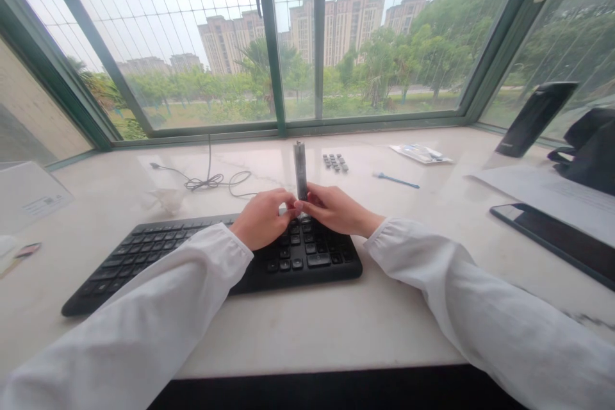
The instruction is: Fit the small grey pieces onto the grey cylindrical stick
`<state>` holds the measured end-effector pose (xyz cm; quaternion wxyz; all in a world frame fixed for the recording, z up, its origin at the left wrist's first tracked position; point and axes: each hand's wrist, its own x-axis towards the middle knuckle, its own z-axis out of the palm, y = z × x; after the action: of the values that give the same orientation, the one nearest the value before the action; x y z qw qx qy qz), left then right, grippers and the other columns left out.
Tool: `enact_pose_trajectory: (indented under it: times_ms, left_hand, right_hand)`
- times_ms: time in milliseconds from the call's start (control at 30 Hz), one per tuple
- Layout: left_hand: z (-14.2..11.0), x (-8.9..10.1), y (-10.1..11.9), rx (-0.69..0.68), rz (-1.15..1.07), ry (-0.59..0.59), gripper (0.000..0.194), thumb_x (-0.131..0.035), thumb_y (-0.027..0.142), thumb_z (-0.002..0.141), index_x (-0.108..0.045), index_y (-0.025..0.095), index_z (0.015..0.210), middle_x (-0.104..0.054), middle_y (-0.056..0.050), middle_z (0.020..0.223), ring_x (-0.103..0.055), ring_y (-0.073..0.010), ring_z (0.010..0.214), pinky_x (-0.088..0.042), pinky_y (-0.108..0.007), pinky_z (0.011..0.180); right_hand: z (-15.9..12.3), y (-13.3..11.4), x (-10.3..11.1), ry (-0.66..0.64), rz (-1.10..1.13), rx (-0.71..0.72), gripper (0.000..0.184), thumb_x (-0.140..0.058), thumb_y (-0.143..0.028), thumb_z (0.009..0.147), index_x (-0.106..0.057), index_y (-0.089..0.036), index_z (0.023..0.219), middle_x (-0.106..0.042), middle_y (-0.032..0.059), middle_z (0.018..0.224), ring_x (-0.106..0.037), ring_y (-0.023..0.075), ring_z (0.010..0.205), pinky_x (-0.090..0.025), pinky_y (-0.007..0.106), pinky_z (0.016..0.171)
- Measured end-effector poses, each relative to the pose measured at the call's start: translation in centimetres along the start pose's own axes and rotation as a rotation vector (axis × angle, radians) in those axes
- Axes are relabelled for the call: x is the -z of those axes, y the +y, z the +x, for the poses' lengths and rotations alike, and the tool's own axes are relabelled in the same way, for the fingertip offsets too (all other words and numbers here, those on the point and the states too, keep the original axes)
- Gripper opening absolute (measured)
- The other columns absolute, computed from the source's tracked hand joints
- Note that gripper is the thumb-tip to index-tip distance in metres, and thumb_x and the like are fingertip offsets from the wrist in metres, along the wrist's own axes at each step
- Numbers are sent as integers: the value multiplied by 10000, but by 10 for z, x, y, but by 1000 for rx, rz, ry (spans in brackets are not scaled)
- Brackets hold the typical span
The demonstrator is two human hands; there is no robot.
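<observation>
Left hand [262, 219] and right hand [337, 209] grip a grey metal cylinder [300, 170] upright between closed fingers, low on its length, above a black keyboard [307, 261]. Small dark pieces [335, 163] lie at 12 o'clock, beyond.

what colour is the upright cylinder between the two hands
Silvery grey; the slim upright metal cylinder shows best in the head view.

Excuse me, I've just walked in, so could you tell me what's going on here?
A person is holding a slim grey metal cylinder upright between the fingers of the left hand and the right hand, over a black keyboard. Beyond the keyboard, a tangled black cable, a small block of dark keys and a thin blue stick lie on the pale stone counter.
</observation>
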<state>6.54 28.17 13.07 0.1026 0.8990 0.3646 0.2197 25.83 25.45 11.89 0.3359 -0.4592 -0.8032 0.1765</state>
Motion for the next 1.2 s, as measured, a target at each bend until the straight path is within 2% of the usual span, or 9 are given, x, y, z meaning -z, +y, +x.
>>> enact_pose_trajectory:
  times_ms: [133, 233, 500, 767, 900, 967, 1100, 1200]
  left_hand:
    - [0, -1, -2, 7, -20, -1, 154, -562, 299, 849, -688, 216, 818, -687, -1, 877, -569, -143, 716, -428, -251, 665]
    - [0, 0, -2, 40, -27, -9, 150, -576, 301, 836, -708, 229, 823, -704, 10, 879, -577, -146, 719, -437, -251, 670]
    - [-1, -1, 0, 88, -57, 9, 140, -597, 291, 812, -728, 242, 807, -716, 25, 817, -593, -149, 705, -469, -274, 759]
    - [-1, -3, 1, 83, -37, 28, 165, -597, 324, 824, -734, 232, 836, -726, 1, 818, -614, -163, 713, -473, -273, 720]
    - [0, -3, 1, 81, -28, 25, 167, -600, 327, 822, -733, 226, 826, -727, -1, 833, -610, -160, 719, -452, -258, 684]
    - [0, -4, 2, 102, -26, 28, 159, -612, 328, 813, -734, 228, 828, -722, 0, 815, -606, -159, 710, -440, -255, 668]
    - [0, -4, 2, 123, -7, 32, 166, -627, 366, 804, -729, 236, 798, -710, 3, 773, -598, -164, 693, -421, -259, 651]
    - [1, -3, 3, 114, 3, 44, 208, -619, 404, 814, -714, 222, 780, -709, -4, 778, -591, -163, 674, -405, -258, 629]
  right_hand:
    - [1, 5, 4, -17, 126, -18, 264, -533, -432, 912, -589, -174, 886, -641, 18, 781, -586, 139, 714, -451, 243, 658]
    - [2, 7, 3, -27, 170, -41, 230, -549, -394, 901, -611, -173, 904, -658, 25, 780, -610, 146, 724, -476, 255, 681]
    - [2, 5, 0, -15, 64, -19, 141, -524, -297, 928, -603, -181, 939, -682, 29, 822, -607, 144, 744, -447, 252, 691]
    - [3, 6, -1, -14, 22, 41, 130, -513, -296, 943, -590, -192, 955, -674, 24, 860, -589, 132, 730, -430, 246, 688]
    - [3, 5, 0, -22, 18, 31, 135, -520, -303, 940, -597, -192, 955, -675, 21, 833, -594, 133, 715, -432, 242, 676]
    - [2, 5, 1, -28, 26, 33, 151, -526, -308, 937, -591, -199, 1020, -676, 18, 829, -601, 133, 704, -436, 238, 662]
    - [1, 2, 5, -36, 36, 37, 323, -558, -315, 921, -515, -218, 1226, -679, 12, 832, -620, 139, 693, -450, 241, 658]
    - [1, 2, 7, -32, 47, 23, 342, -565, -313, 915, -515, -207, 1236, -670, 6, 783, -630, 147, 706, -459, 244, 672]
